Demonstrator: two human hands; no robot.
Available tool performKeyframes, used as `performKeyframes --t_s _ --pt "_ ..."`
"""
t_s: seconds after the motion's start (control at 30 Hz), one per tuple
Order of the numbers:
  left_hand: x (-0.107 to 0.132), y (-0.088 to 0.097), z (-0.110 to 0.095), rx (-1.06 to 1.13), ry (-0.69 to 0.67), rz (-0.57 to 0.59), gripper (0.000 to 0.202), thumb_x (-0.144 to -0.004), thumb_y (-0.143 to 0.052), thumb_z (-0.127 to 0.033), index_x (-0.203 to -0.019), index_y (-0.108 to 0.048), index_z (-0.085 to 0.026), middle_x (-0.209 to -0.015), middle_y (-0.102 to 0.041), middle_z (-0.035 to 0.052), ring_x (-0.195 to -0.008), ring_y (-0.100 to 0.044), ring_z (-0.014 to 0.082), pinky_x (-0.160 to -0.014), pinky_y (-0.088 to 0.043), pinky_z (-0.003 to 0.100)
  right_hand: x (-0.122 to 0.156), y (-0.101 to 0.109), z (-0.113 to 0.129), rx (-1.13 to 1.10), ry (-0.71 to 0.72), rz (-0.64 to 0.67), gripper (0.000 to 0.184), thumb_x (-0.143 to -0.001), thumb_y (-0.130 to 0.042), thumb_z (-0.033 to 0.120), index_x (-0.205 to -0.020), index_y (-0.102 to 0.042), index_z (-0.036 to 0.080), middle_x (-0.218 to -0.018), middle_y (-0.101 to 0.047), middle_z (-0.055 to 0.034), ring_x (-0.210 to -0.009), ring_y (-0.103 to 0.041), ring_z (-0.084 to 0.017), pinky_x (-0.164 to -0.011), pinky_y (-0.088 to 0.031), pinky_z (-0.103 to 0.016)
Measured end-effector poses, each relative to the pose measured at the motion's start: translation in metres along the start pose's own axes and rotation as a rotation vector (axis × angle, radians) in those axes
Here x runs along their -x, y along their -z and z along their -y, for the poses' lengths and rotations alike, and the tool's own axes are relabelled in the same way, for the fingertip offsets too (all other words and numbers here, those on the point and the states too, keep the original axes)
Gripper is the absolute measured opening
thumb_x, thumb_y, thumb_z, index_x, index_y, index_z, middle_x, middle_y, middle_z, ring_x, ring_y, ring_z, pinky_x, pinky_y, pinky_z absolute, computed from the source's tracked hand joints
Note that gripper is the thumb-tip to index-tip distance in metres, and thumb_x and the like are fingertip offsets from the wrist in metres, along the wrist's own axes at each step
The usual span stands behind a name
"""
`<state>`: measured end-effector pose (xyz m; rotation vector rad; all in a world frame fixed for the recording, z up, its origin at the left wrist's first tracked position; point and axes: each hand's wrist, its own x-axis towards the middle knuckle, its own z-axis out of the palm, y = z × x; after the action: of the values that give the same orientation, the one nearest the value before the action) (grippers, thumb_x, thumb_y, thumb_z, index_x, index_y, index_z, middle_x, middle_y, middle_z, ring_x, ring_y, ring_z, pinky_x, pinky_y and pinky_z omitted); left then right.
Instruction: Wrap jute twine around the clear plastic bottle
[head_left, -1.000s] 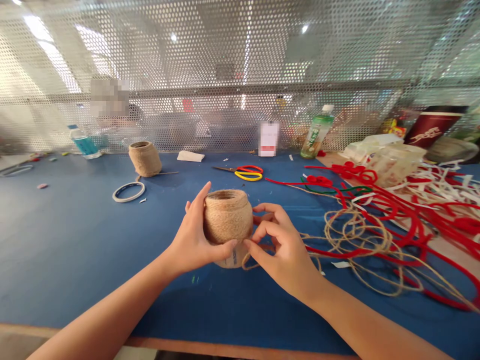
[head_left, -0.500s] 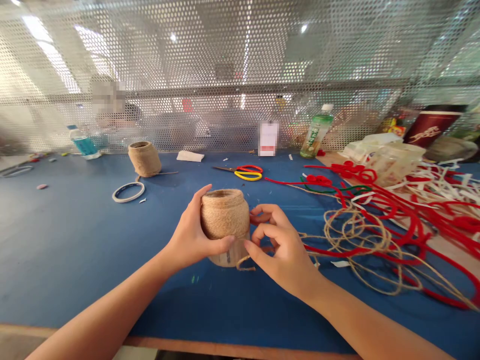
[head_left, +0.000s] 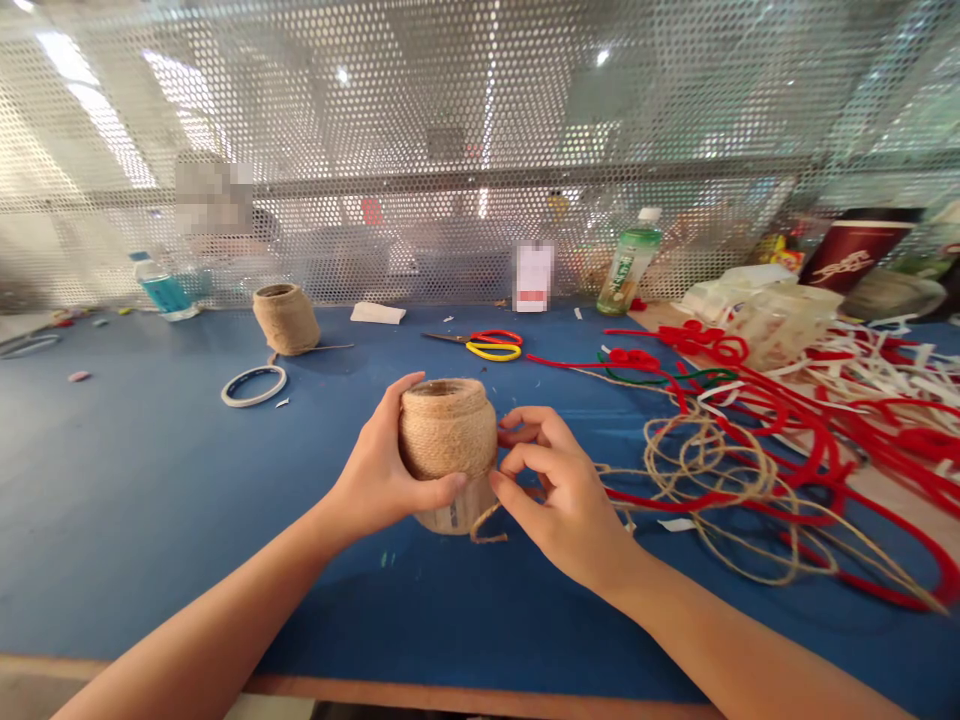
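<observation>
A glass jar (head_left: 450,515) stands upright on the blue table, its upper part wound with jute twine (head_left: 448,430) and its lower part bare. My left hand (head_left: 391,465) is wrapped round the jar's left side, thumb across the front. At the right side, my right hand (head_left: 559,490) is closed with thumb and fingertips pinched on the twine beside the glass. A short twine end (head_left: 489,538) hangs below these fingers by the jar's base. Behind the right hand, loose twine (head_left: 709,470) trails to a tangle on the table; my fingers hide part of it.
Scissors (head_left: 495,345) lie beyond the jar. Farther left are a twine-covered jar (head_left: 286,322) and a tape roll (head_left: 255,403). Red fuzzy stems (head_left: 825,450) heap at right. Bottles (head_left: 628,265) and a maroon cup (head_left: 855,250) stand before a perforated metal screen (head_left: 420,120).
The right thumb and fingertips have shifted slightly closer to the jar's side. My left hand keeps its hold, and the whole view has drifted a little.
</observation>
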<state>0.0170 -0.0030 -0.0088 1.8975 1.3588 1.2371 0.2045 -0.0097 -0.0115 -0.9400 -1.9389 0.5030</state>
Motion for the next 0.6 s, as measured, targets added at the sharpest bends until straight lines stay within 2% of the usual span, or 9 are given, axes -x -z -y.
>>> performKeyframes --t_s 0.2,0.37,0.6 --pt "-0.0008 0.0005 -0.0022 -0.039 -0.002 0.010 0.090 -0.049 -0.073 -0.037 -0.127 -0.030 -0.017 -0.117 -0.051 0.0119 -0.105 -0.050 0.0281 -0.094 -0.037 0.047 -0.0002 -0.0018 -0.0023 0.003 0.030 -0.017 0.016 -0.073 -0.055 0.011 -0.058 -0.051 0.014 -0.099 -0.045 -0.0074 -0.087 -0.054 -0.015 -0.076 -0.050 -0.031" --pt "0.0011 0.0006 -0.0060 -0.066 0.012 0.012 0.095 -0.052 -0.070 -0.033 -0.132 -0.022 -0.018 -0.109 -0.055 0.0098 -0.099 -0.053 0.0260 -0.091 -0.040 0.045 -0.0007 -0.0029 -0.0035 0.007 0.036 -0.023 0.015 -0.073 -0.055 0.012 -0.059 -0.052 0.014 -0.100 -0.045 -0.0076 -0.088 -0.054 -0.015 -0.076 -0.050 -0.031" --pt "0.0039 -0.0031 -0.0060 -0.015 0.006 -0.050 0.103 -0.050 -0.075 -0.034 -0.134 -0.018 -0.022 -0.101 -0.055 0.0059 -0.094 -0.056 0.0242 -0.086 -0.044 0.043 0.0016 -0.0052 -0.0042 -0.005 0.060 0.000 0.015 -0.075 -0.057 0.014 -0.060 -0.053 0.015 -0.101 -0.044 -0.0072 -0.090 -0.053 -0.014 -0.076 -0.050 -0.029"
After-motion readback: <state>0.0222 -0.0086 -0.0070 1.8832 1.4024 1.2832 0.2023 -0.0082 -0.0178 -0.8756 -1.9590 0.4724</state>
